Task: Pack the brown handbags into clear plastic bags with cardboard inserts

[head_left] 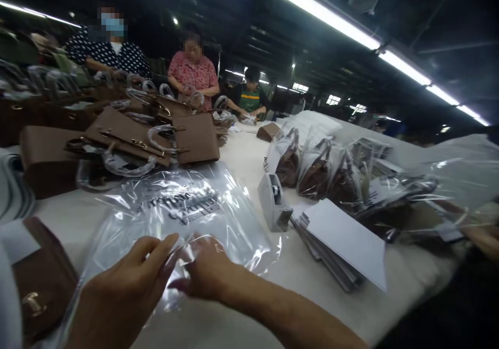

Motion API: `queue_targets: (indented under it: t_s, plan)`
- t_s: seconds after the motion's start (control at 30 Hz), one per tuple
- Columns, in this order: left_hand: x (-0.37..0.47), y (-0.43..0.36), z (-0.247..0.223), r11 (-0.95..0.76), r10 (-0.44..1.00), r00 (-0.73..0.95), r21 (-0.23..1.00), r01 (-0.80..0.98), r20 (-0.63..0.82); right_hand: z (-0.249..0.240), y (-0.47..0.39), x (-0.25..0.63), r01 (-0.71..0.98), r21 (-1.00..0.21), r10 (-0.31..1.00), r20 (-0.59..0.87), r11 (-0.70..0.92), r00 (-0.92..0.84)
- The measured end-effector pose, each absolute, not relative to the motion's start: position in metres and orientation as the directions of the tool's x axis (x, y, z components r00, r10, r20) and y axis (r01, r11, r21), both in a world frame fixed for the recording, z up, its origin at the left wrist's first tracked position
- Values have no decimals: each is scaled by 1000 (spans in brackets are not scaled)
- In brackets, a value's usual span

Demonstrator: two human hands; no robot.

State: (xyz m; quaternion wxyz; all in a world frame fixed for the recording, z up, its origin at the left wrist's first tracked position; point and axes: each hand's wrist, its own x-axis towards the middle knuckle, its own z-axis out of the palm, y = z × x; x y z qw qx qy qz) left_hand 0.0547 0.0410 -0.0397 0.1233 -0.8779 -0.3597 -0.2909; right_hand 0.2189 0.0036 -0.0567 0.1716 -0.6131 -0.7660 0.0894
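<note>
Plastic bag [175, 224] at 8 o'clock is logged as clear, its lettering [191, 203] as black. Brown is seen on handbags [113, 123] at 9 and flap bag [47, 266] at 8, the latter's clasp [34, 303] gold-toned. Paper [346, 240] at 4 is marked white. Worn: white-dotted dark top [78, 47], 10; pink floral shirt [191, 73], 11; green apron [246, 102], yellow-orange-striped, 12.

Lies flat on the surface [292, 273] as glossy clear plastic sheeting [239, 229], bearing black lettering [193, 206] across the far half, crumpled at the near edge.
</note>
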Motion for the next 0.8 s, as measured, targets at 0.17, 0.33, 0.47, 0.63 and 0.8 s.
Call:
queue_targets:
  t_s: [0.17,0.33,0.47,0.63,0.8]
  plan:
    - [55,43,-36,-807,476,640,10,590,603,-22,-106,306,933,-359,932,340,6,125]
    - [54,41,-33,-836,469,696,20,548,544,-30,-173,454,825,-23,809,180,-565,559]
    - [57,36,-34,-816,512,680,49,577,525,-55,-195,496,721,22,722,43,-692,691]
    - [62,29,-35,-775,578,655,75,628,487,-70,-193,483,680,-38,672,117,-733,731]
    - [62,30,-35,-776,592,651,119,619,475,-65,-195,488,671,-169,647,178,-722,741]
